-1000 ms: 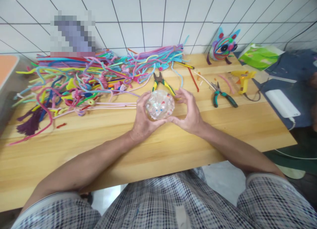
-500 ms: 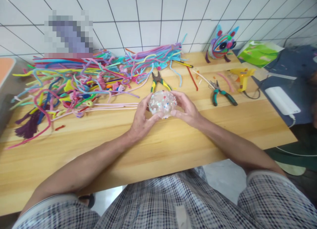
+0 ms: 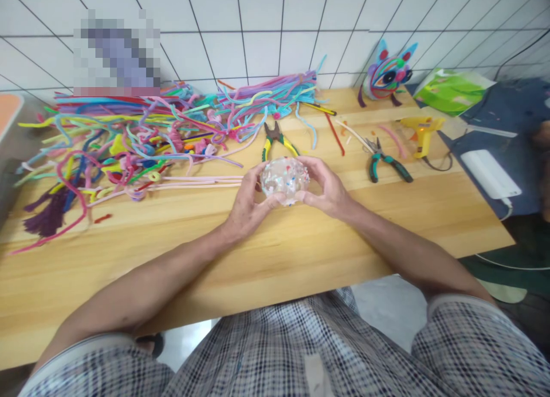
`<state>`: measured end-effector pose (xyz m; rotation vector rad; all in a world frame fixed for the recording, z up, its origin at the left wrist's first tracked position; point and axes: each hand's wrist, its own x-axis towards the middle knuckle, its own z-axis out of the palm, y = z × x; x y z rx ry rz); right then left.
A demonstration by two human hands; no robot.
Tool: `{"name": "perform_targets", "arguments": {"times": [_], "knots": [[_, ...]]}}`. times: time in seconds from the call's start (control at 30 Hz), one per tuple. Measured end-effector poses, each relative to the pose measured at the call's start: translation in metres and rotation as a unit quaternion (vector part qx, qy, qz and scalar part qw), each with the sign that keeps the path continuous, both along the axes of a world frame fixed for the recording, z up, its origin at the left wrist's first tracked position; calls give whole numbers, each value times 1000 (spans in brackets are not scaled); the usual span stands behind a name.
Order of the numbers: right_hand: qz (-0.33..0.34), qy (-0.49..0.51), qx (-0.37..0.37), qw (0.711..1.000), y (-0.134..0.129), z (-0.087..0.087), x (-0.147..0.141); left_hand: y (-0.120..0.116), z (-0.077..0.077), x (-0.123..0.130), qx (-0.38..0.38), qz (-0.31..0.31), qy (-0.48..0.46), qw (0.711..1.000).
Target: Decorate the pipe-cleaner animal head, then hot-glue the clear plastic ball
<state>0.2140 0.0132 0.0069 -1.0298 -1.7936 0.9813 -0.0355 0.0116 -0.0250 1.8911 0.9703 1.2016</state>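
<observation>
A clear, round, ball-like object [image 3: 284, 178] with small coloured specks is held between both hands over the wooden table [image 3: 275, 271]. My left hand [image 3: 250, 199] curves round its left side, thumb at the lower front edge. On the opposite side, my right hand [image 3: 327, 188] grips it with the thumb low and the fingers behind. Just beyond the ball lie yellow-and-green pliers [image 3: 274, 140], their handle ends partly behind it. Pale pink pipe cleaners [image 3: 201, 182] stretch out to the left of my left hand.
A heap of coloured pipe cleaners [image 3: 141, 139] covers the back left. Teal-handled pliers [image 3: 387, 163], a yellow glue gun [image 3: 423, 134] and a white power bank [image 3: 490, 173] are at the right. A decorated animal head [image 3: 387, 79] stands by the tiled wall, beside a green packet [image 3: 451, 92].
Both hands still hold the ball, which sits very slightly further right in the picture. The whole view has shifted a little; nothing was let go or picked up.
</observation>
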Motion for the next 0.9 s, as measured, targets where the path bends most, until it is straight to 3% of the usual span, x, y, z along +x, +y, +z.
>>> {"name": "perform_targets", "arguments": {"times": [0.43,0.9], "knots": [[-13,-52,54,997,-4,2,-1,-1,-1,1,1,-4,-13,1000],[-10,-23,-3,1000,-1,4,-1,-1,-1,1,0,-14,-26,1000]]}}
